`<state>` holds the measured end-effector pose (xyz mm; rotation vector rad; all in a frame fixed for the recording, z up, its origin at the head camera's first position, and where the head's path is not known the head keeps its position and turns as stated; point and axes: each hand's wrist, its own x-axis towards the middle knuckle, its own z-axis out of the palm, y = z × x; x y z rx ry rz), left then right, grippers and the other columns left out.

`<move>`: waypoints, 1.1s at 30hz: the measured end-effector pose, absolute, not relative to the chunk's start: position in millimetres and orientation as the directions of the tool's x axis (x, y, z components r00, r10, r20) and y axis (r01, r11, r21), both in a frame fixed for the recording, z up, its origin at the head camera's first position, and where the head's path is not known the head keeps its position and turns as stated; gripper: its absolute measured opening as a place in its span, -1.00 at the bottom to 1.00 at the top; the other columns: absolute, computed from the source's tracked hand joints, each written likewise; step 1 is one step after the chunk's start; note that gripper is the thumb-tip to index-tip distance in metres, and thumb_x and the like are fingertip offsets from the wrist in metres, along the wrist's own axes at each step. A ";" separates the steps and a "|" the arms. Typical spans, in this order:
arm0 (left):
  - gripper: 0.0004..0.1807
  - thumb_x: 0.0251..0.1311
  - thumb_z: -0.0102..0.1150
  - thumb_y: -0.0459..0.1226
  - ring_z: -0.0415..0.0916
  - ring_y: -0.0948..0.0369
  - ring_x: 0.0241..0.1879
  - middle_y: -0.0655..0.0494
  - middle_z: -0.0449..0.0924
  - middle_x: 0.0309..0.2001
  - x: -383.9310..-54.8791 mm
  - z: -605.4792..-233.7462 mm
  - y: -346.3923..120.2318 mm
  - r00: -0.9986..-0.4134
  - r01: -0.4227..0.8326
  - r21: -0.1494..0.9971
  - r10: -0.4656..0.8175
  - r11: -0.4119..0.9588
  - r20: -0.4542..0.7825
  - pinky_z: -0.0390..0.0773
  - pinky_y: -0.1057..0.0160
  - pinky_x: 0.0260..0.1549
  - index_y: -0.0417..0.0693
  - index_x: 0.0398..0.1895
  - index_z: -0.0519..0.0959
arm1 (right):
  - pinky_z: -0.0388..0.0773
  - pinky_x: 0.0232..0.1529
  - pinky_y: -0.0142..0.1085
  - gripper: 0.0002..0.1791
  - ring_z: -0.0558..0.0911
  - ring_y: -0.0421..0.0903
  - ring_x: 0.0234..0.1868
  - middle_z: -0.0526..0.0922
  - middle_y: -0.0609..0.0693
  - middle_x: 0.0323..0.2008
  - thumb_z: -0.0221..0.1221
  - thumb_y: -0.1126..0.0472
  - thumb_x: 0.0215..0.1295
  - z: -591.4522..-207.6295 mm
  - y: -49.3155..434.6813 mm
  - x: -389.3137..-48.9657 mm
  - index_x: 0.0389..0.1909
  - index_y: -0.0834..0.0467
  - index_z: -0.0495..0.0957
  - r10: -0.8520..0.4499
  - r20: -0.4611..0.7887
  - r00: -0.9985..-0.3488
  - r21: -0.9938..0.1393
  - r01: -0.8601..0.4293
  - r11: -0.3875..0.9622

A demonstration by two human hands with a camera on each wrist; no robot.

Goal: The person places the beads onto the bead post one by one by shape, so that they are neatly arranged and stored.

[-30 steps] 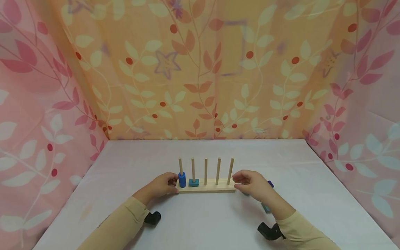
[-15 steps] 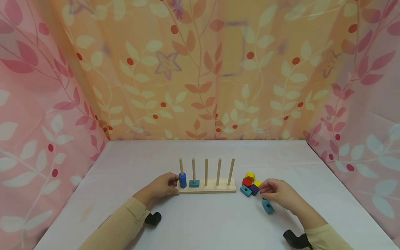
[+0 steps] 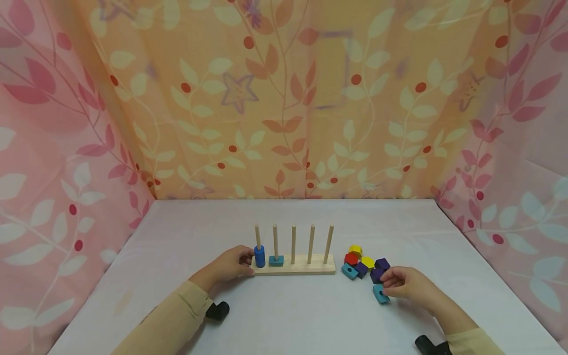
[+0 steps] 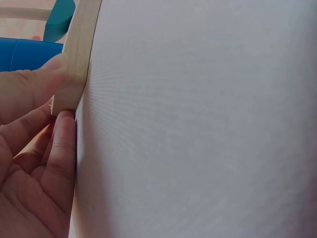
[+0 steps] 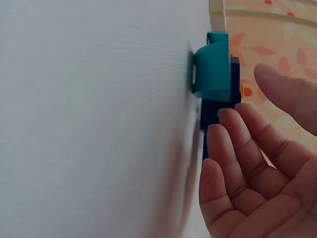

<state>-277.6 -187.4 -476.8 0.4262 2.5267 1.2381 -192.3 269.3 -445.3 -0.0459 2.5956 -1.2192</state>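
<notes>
A wooden peg board (image 3: 306, 266) with several upright dowels stands mid-table. My left hand (image 3: 231, 261) grips its left end; in the left wrist view the thumb lies against the board's end (image 4: 74, 74) and the fingertips touch the end face. Blue cylinder beads (image 3: 259, 257) sit on the leftmost dowel, and a teal block (image 3: 276, 261) is on the second. My right hand (image 3: 408, 284) is beside a loose teal block (image 3: 380, 294), with dark purple blocks (image 3: 377, 275) just beyond. In the right wrist view thumb and fingers stand apart with nothing between them.
Left of the right hand lies a cluster of loose blocks: yellow (image 3: 355, 250), red (image 3: 351, 259) and another teal one (image 3: 349, 271). A white cloth (image 3: 284, 315) covers the table, and patterned fabric walls (image 3: 284, 98) enclose its back and sides.
My right hand has moved from the board's right end over the loose blocks, rightward and nearer to me, uncovering them. My left hand has stayed at the board's left end.
</notes>
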 end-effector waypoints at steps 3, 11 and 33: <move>-0.51 -0.10 0.38 -0.31 0.36 0.18 -0.19 0.11 0.44 -0.23 -276.7 -476.0 -187.2 -0.914 0.134 0.796 0.385 0.591 -0.131 0.39 0.21 -0.17 -0.14 -0.03 0.47 | 0.50 -0.28 -0.30 -0.64 0.50 -0.10 -0.32 0.56 -0.01 -0.39 0.38 0.18 -0.08 -448.0 269.8 -191.4 -0.26 0.23 0.53 -0.147 -0.251 -0.957 -0.749 0.096 0.656; -0.51 -0.12 0.39 -0.33 0.36 0.19 -0.22 0.12 0.44 -0.25 -278.2 -477.1 -187.3 -0.917 0.147 0.786 0.380 0.600 -0.119 0.40 0.26 -0.23 -0.14 -0.04 0.49 | 0.52 -0.27 -0.29 -0.57 0.49 -0.07 -0.28 0.54 0.00 -0.32 0.42 0.17 -0.14 -453.7 271.2 -193.5 -0.21 0.20 0.52 -0.266 -0.259 -0.929 -0.751 0.020 0.660; -0.53 -0.06 0.36 -0.29 0.35 0.17 -0.20 0.11 0.43 -0.24 -276.2 -477.3 -188.9 -0.912 0.149 0.777 0.389 0.611 -0.131 0.40 0.19 -0.17 -0.14 -0.03 0.46 | 0.42 -0.38 -0.25 -0.79 0.40 -0.05 -0.32 0.47 0.01 -0.35 0.26 0.18 0.09 -440.5 270.8 -194.5 -0.27 0.15 0.50 -0.302 -0.276 -0.913 -0.726 -0.008 0.688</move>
